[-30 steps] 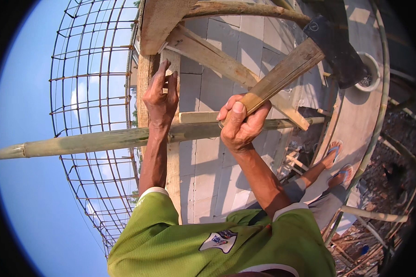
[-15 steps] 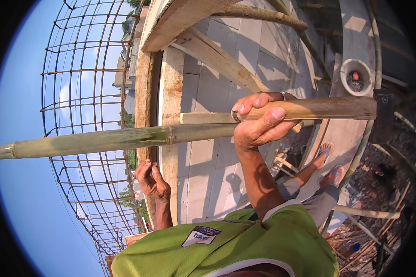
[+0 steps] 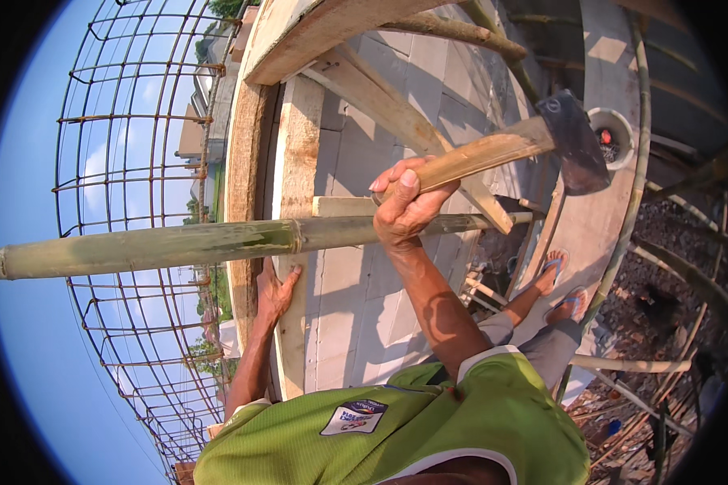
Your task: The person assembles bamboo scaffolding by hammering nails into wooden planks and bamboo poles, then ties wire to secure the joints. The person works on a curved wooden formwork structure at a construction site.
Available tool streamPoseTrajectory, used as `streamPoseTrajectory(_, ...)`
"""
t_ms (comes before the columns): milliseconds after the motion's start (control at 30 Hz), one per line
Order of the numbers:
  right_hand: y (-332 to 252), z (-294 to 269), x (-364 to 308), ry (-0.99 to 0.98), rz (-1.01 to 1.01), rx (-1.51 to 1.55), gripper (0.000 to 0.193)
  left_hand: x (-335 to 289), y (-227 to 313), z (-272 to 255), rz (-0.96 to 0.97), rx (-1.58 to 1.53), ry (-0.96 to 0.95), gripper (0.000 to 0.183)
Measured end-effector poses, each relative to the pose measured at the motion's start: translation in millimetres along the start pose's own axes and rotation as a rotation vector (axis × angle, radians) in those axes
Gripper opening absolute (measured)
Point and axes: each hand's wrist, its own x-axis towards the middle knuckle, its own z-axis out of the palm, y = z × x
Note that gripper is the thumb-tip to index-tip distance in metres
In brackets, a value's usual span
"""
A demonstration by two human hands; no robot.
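Note:
My right hand (image 3: 412,202) is closed around the wooden handle of a hammer (image 3: 485,153). Its dark, blocky head (image 3: 576,141) points to the right and away from me, raised above a walkway. Just beneath that hand, a green bamboo pole (image 3: 178,246) runs crosswise over the upright timbers. My left hand (image 3: 277,293) rests against the pale wooden board (image 3: 299,153), close below the pole, with thumb and fingers apart. Some of its fingertips are hard to see beside the board and pole.
A rusty rebar grid (image 3: 137,162) stands on the left against the sky. Diagonal timber braces (image 3: 388,105) cross a grey block wall (image 3: 348,299). At right, a white bucket (image 3: 619,125) sits on the plank walkway (image 3: 574,226) by my sandalled feet; rubble (image 3: 655,299) lies below.
The hammer has swung from level to a raised tilt, and my right hand has shifted left. My left hand has uncurled and moved up against the board.

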Motion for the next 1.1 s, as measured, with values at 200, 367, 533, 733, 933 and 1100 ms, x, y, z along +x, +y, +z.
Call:
streamPoseTrajectory(200, 7.7, -16.8, -27.6, -0.266, 0.362, -0.303, 0.02, -2.7, -14.8, 5.9, -0.035, 0.012, 0.028, 0.059)
streamPoseTrajectory(367, -23.4, 10.1, 24.2, 0.264, -0.041, 0.055, 0.031, -3.9, -18.3, 2.5, -0.031, -0.004, 0.038, 0.057)
streamPoseTrajectory(533, 46.0, 7.8, -14.2, -0.534, 0.337, -0.642, 0.028, 3.8, -18.1, 8.0, 0.048, -0.02, 0.038, 0.057)
streamPoseTrajectory(733, -58.5, -10.4, 45.9, 0.432, 0.025, 0.064, 0.022, -8.7, -21.9, 4.2, -0.027, -0.018, 0.011, 0.052)
streamPoseTrajectory(933, 32.7, 15.7, -13.2, -0.624, 0.431, -0.671, 0.025, -2.4, -21.2, -0.3, 0.06, -0.048, 0.022, 0.053)
streamPoseTrajectory(1100, -43.9, -14.1, 10.9, 0.053, 0.285, -0.172, 0.03, -4.3, -27.1, 9.5, 0.025, -0.025, 0.048, 0.054)
